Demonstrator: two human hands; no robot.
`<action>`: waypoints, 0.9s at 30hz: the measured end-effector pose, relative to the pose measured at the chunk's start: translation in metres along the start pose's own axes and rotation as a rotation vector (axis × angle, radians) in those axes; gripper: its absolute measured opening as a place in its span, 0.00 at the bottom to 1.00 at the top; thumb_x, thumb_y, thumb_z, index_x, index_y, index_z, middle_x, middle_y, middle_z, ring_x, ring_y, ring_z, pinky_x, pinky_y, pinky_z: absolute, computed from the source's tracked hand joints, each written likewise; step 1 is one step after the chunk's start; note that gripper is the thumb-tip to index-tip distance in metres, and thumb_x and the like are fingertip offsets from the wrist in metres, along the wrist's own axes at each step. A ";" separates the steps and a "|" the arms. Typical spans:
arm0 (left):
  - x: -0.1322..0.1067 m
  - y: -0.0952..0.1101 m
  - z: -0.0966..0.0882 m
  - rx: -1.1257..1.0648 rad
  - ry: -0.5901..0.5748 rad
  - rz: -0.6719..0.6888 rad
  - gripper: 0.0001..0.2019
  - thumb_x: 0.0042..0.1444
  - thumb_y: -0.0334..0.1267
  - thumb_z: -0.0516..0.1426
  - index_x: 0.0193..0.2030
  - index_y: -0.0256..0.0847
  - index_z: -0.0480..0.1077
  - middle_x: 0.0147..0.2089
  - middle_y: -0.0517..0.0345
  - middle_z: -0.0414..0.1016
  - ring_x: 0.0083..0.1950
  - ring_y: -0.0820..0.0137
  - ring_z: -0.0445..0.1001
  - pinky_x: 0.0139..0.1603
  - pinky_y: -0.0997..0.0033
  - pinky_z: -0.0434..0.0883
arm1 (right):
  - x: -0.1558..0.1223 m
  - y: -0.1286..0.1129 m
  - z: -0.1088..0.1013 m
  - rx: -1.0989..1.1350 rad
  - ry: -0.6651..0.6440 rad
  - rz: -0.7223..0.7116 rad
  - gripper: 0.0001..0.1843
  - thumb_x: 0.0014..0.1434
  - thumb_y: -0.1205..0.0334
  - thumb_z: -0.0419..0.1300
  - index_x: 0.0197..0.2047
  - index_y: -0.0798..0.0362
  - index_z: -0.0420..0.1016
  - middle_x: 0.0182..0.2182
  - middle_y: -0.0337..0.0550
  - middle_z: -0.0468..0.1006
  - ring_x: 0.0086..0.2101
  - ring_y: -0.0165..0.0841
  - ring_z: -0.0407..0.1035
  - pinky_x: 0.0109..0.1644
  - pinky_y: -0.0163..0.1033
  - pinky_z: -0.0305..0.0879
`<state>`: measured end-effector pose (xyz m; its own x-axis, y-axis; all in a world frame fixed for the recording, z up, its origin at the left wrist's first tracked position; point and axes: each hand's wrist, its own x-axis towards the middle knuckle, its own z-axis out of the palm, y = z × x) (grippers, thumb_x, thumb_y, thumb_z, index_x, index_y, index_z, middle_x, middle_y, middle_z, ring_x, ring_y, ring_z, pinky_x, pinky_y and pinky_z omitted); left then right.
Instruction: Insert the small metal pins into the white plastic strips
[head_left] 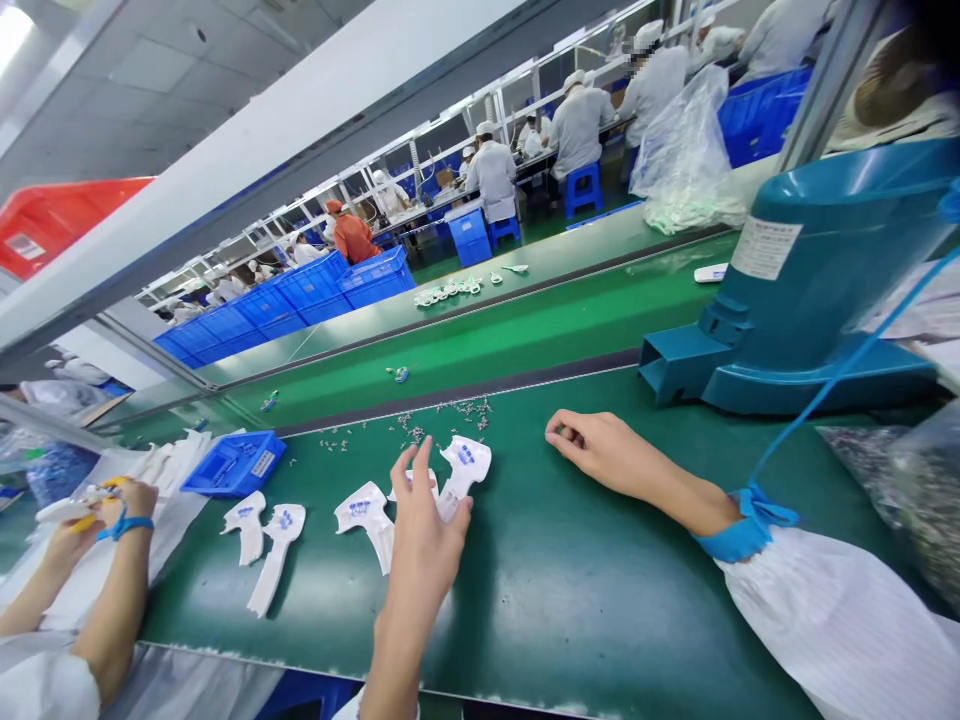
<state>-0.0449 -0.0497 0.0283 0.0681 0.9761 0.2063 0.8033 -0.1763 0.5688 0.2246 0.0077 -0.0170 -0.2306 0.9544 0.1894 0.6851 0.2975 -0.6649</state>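
Note:
My left hand (426,535) reaches over the green worktop with its fingers spread apart. Just beyond its fingers and thumb lies a white plastic handle-shaped shell (466,462) with blue pieces inside. Another white shell (366,508) lies to its left, and part of a further one shows behind the fingers. My right hand (598,450), at the right, is curled with fingertips drawn together low over the worktop; whatever it holds, if anything, is hidden. Small metal screws (412,430) are scattered between the hands and the belt. My right wrist wears a blue band (739,530).
Two more white shells (281,540) lie left, near a blue tray (236,462). A co-worker's hands (112,510) hold a white part at far left. A teal machine housing (810,290) stands right, beside a bag of screws (926,500). The green conveyor belt (525,320) runs behind.

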 end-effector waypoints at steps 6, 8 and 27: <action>0.091 0.020 -0.015 0.099 0.118 0.236 0.37 0.56 0.34 0.59 0.70 0.49 0.49 0.70 0.44 0.45 0.63 0.54 0.66 0.60 0.50 0.67 | 0.001 0.000 -0.001 -0.001 -0.016 -0.004 0.09 0.66 0.58 0.51 0.38 0.49 0.70 0.25 0.37 0.75 0.26 0.32 0.67 0.29 0.36 0.53; 0.140 0.030 -0.003 0.102 0.103 0.231 0.38 0.55 0.30 0.60 0.70 0.43 0.49 0.71 0.41 0.45 0.69 0.50 0.57 0.67 0.48 0.59 | 0.001 0.001 0.000 0.002 -0.020 0.003 0.08 0.66 0.59 0.51 0.38 0.49 0.70 0.25 0.37 0.75 0.27 0.32 0.67 0.29 0.36 0.52; 0.146 0.073 -0.010 -0.938 -0.465 -0.028 0.42 0.61 0.70 0.34 0.65 0.40 0.63 0.66 0.41 0.65 0.62 0.52 0.70 0.56 0.52 0.70 | 0.002 0.001 0.003 0.001 -0.004 0.023 0.09 0.65 0.60 0.51 0.37 0.48 0.72 0.25 0.38 0.76 0.27 0.35 0.69 0.30 0.36 0.56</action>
<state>0.0181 0.0791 0.1078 0.4370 0.8989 -0.0299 0.0408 0.0134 0.9991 0.2231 0.0100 -0.0196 -0.2181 0.9608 0.1711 0.6898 0.2758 -0.6694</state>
